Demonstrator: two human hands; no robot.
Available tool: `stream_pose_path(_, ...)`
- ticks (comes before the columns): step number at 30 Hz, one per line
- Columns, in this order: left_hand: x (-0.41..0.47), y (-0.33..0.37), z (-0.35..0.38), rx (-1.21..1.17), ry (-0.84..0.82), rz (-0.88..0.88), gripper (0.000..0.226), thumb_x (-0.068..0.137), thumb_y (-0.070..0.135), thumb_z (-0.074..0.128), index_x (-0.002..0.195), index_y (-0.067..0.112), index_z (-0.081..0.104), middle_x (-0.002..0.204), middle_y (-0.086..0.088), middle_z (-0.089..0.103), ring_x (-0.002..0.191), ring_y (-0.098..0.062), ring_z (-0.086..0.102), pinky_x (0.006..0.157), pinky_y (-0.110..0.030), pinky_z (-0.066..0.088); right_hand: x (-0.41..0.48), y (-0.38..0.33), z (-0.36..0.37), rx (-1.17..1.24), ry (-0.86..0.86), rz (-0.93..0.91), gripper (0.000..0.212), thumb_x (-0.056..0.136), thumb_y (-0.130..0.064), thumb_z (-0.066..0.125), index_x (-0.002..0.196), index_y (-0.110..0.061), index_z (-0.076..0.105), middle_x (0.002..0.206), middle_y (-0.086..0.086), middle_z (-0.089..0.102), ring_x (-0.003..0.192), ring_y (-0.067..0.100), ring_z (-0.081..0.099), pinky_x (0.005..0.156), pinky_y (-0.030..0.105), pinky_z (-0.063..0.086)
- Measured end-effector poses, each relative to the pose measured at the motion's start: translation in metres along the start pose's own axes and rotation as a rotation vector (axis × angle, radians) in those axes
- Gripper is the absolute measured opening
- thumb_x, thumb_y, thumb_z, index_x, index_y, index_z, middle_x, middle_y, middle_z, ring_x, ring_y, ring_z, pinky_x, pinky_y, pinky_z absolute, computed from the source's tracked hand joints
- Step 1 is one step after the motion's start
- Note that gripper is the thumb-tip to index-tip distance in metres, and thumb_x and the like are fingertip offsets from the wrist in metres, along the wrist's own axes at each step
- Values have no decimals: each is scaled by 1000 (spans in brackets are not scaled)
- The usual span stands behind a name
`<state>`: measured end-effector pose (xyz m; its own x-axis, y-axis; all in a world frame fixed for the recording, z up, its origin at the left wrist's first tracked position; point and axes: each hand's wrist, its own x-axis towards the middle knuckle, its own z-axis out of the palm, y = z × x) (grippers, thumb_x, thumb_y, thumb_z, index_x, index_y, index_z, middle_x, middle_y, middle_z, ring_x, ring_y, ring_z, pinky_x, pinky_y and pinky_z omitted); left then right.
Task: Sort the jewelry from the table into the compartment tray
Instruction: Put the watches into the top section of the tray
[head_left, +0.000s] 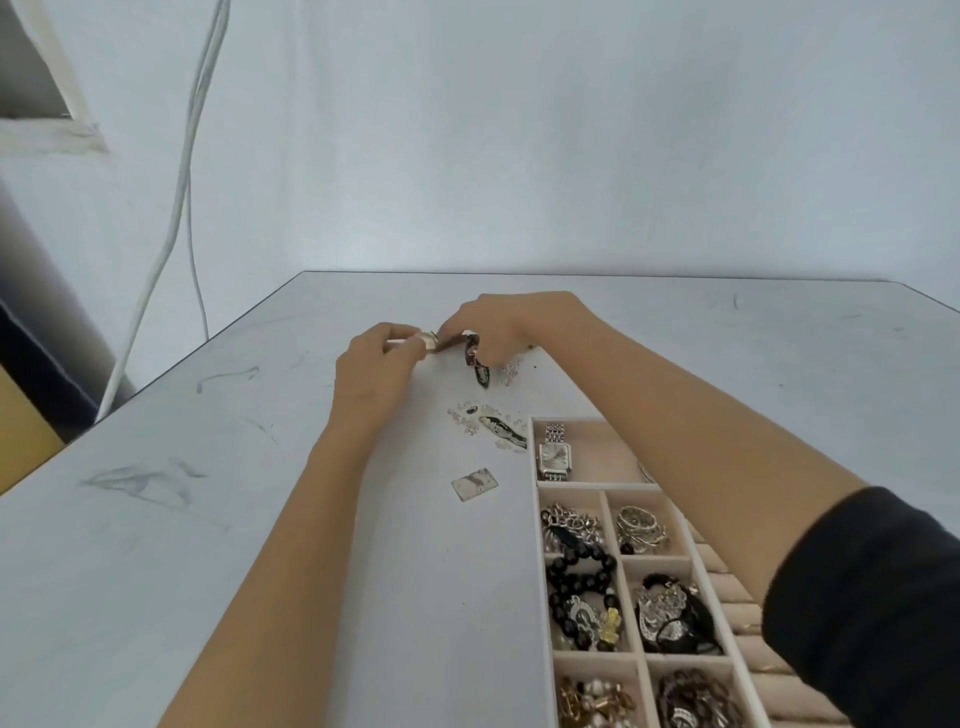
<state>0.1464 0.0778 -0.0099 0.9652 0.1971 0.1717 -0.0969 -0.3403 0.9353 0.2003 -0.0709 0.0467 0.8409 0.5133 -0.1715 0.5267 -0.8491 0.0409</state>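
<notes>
The table (208, 519) is seen first, pale and broad, with the tray (544, 571) set at its near right. Beyond the tray's far end, both hands are at work: the left hand (371, 369) is pinched on the pale case end of a watch (471, 353), and the right hand (511, 325) is curled round its dark strap. The watch is held just off the table, its strap tail hanging down.

A silver watch (554, 454) is already laid in the tray's far, wide compartment, so that is judged the likely home. The strap should be straightened first, then the watch laid flat beside the silver one, not on top of it. The right forearm is stretched over the tray, so care is needed not to drag a sleeve through the filled compartments.

Loose pieces (498, 428) and a small tag (474, 483) are left just off the tray's far left corner.

The table is scuffed with grey marks well left of the tray. A plain wall (519, 156) is seen behind, with white cables (176, 208) hung down it.
</notes>
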Motion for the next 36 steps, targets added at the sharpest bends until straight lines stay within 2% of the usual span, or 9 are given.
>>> stream_pose_path(3, -1, 9, -7, -251, -11, -150, 21, 72, 25, 64, 89, 14, 67, 85, -2, 61, 78, -20, 54, 76, -32, 48, 8, 2, -2, 38, 32, -15, 52, 74, 5, 58, 117, -23, 63, 124, 1, 59, 108, 21, 55, 80, 34, 53)
stream_pose_path(6, -2, 15, -12, -430, -71, -242, 22, 58, 14, 59, 79, 9, 61, 86, -7, 57, 75, -23, 55, 79, -34, 49, 9, 7, -5, 63, 61, -15, 34, 67, -2, 73, 96, -19, 70, 100, 0, 64, 93, 21, 60, 82, 41, 55)
stream_pose_path(10, -7, 18, -13, -620, -173, -268, 18, 83, 4, 56, 100, 7, 61, 96, -9, 54, 81, -25, 55, 88, -36, 54, -4, 14, -7, 233, 253, -7, 29, 78, -23, 74, 105, -17, 68, 92, -1, 61, 89, 19, 56, 79, 33, 46)
stream_pose_path(15, -9, 22, -13, -742, -270, -340, 28, 81, 1, 56, 108, 6, 64, 103, -12, 52, 87, -27, 56, 95, -39, 51, -41, 26, -12, 714, 336, 131, 26, 81, -19, 71, 100, -1, 68, 89, 13, 70, 64, 14, 61, 55, 21, 46)
stream_pose_path(19, -14, 24, -10, -751, -342, -373, 34, 83, -1, 57, 115, 8, 63, 101, -16, 56, 93, -26, 59, 99, -36, 49, -97, 33, -8, 1187, 226, 162, 18, 84, -11, 69, 98, -1, 64, 93, 16, 69, 78, 23, 64, 66, 26, 56)
stream_pose_path(21, -17, 26, -7, -721, -368, -351, 35, 84, 0, 58, 118, 9, 63, 101, -16, 59, 95, -27, 61, 99, -36, 50, -124, 34, -3, 1302, 127, 165, 13, 85, -8, 67, 96, -4, 63, 99, 19, 68, 83, 26, 65, 76, 30, 58)
stream_pose_path(25, -25, 29, -3, -636, -410, -308, 37, 81, 1, 61, 116, 13, 64, 110, -16, 57, 96, -26, 60, 90, -33, 54, -164, 30, 10, 1407, 87, 204, 14, 84, -3, 66, 97, -3, 61, 97, 18, 68, 85, 27, 67, 74, 31, 59)
stream_pose_path(31, -39, 33, 0, -585, -430, -293, 36, 80, 3, 63, 113, 15, 64, 111, -16, 57, 97, -24, 59, 93, -33, 52, -184, 12, 28, 1383, 152, 315, 45, 78, 3, 72, 117, -7, 50, 81, 17, 71, 67, 25, 71, 66, 32, 61)
stream_pose_path(36, -45, 38, 2, -598, -473, -260, 37, 85, 2, 58, 120, 13, 60, 111, -16, 61, 100, -26, 61, 94, -34, 52, -182, 0, 35, 1331, 161, 349, 43, 80, 2, 72, 117, -2, 50, 76, 17, 68, 63, 24, 70, 64, 30, 61)
